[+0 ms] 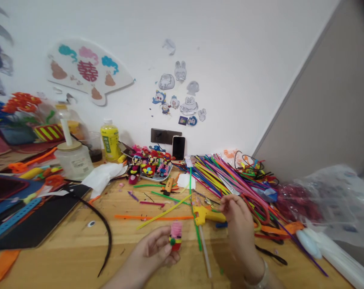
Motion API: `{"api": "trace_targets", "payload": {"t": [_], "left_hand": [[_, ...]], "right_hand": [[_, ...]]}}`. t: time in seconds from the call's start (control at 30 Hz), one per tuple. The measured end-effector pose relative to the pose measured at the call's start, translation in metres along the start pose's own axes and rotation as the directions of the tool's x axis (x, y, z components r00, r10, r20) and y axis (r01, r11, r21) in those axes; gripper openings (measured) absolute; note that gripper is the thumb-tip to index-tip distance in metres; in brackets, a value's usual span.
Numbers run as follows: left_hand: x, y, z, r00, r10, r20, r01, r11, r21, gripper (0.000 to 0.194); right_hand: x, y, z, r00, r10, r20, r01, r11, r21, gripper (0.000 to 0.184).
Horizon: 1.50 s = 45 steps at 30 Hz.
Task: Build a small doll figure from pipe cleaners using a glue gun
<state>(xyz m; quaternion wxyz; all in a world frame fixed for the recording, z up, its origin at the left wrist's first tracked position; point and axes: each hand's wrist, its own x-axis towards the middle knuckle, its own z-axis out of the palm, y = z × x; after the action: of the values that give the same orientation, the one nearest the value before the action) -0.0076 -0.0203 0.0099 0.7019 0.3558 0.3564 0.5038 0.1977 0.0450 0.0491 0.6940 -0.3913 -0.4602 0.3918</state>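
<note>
My left hand [153, 249] is closed on a small pipe-cleaner figure [176, 236] with a pink top, a red base and a green dot, held just above the wooden table [79, 249]. My right hand [238, 224] reaches over the yellow hot glue gun [207, 216], which lies on the table. Its fingers are bent and pinched near the gun's rear end and the heap of colourful pipe cleaners [227, 176]. What the fingertips touch is hard to make out. A clear glue stick [205, 251] pokes out of the gun toward me.
Loose pipe cleaners, orange [152, 218], yellow and green, lie mid-table. A long black one [105, 233] curves at the left. Finished figures [148, 164] sit on a tray by a phone [178, 147]. A yellow bottle [109, 140], a jar [73, 158] and plastic bags [320, 200] stand around.
</note>
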Motion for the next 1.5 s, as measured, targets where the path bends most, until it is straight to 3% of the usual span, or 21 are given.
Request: {"api": "trace_targets", "payload": {"t": [0.1, 0.23, 0.33, 0.43, 0.5, 0.6, 0.63, 0.7, 1.23, 1.5], "left_hand": [[0.001, -0.003, -0.003, 1.0, 0.008, 0.018, -0.008, 1.0, -0.006, 0.039], [0.001, -0.005, -0.003, 1.0, 0.005, 0.016, -0.005, 1.0, -0.023, 0.041], [-0.001, -0.002, 0.0, 0.999, 0.032, 0.016, -0.032, 0.999, -0.024, 0.039], [0.0, 0.0, 0.001, 0.999, 0.046, 0.019, -0.046, 0.999, -0.025, 0.039], [0.001, -0.001, 0.0, 0.998, 0.056, 0.028, -0.055, 0.998, -0.021, 0.04], [0.001, -0.003, -0.002, 0.996, 0.065, 0.055, -0.065, 0.998, -0.002, 0.04], [0.001, -0.003, -0.002, 0.996, 0.063, 0.062, -0.063, 0.998, 0.002, 0.04], [0.001, -0.004, -0.003, 0.997, 0.051, 0.064, -0.052, 0.999, 0.013, 0.039], [0.0, -0.001, 0.0, 0.989, 0.052, 0.14, -0.061, 0.996, 0.059, 0.037], [-0.001, -0.005, -0.002, 0.988, 0.059, 0.141, -0.062, 0.998, 0.019, 0.033]], "right_hand": [[0.015, -0.004, -0.012, 0.993, -0.012, -0.117, 0.032, 0.985, 0.169, 0.01], [0.021, -0.002, -0.015, 0.997, 0.068, 0.034, -0.074, 0.97, 0.231, 0.018], [0.013, 0.005, -0.007, 0.986, 0.114, 0.119, -0.112, 0.993, -0.025, 0.021], [-0.004, 0.006, 0.002, 0.958, -0.042, 0.285, 0.137, 0.937, -0.321, 0.01], [-0.017, 0.003, 0.007, 0.849, -0.164, 0.502, 0.383, 0.846, -0.37, 0.006], [-0.035, -0.003, 0.013, 0.623, -0.281, 0.73, 0.646, 0.711, -0.278, 0.011], [-0.039, -0.004, 0.015, 0.572, -0.308, 0.76, 0.695, 0.674, -0.25, 0.011], [-0.044, -0.003, 0.017, 0.521, -0.346, 0.78, 0.754, 0.615, -0.231, 0.012], [-0.045, -0.003, 0.02, 0.431, -0.415, 0.801, 0.861, 0.454, -0.229, 0.018], [-0.043, -0.001, 0.019, 0.4, -0.418, 0.816, 0.875, 0.438, -0.205, 0.019]]}}
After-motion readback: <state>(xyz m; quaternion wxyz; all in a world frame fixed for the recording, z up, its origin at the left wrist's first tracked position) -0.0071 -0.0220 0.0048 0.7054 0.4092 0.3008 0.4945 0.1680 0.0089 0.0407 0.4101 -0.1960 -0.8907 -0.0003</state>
